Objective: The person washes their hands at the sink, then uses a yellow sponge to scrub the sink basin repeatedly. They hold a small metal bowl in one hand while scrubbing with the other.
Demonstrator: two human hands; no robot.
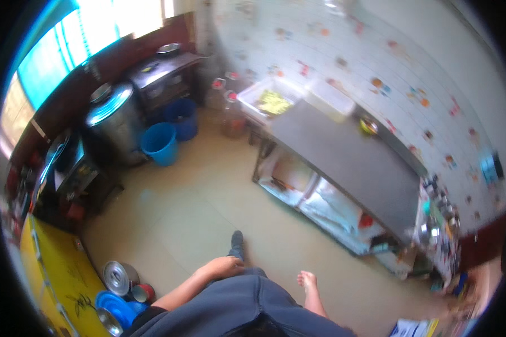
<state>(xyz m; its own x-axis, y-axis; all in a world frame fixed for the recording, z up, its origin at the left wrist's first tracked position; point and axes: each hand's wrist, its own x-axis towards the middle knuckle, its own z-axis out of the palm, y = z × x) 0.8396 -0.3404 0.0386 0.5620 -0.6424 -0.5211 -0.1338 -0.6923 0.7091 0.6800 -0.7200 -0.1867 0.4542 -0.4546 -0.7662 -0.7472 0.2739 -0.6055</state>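
My left hand (226, 266) hangs in front of my waist, its back turned up. The fingers bend down out of sight, and no object shows in them. On my other side, over the floor (202, 202), my right hand (307, 279) is curled into a loose fist with nothing visible in it. One dark shoe (237, 240) shows ahead of me. To the right stands a grey-topped work table (337, 151). A white plastic tub (251, 96) of chopped pale-green food (273, 102) sits at its far end, beside another white tub (329, 100).
Blue buckets (162, 145) and a large metal pot (109, 105) stand far left, near large bottles (232, 113). A yellow cabinet (55, 269), lidded pot (119, 278) and blue basin (114, 305) are close on my left. Utensils crowd the table's near end (436, 227).
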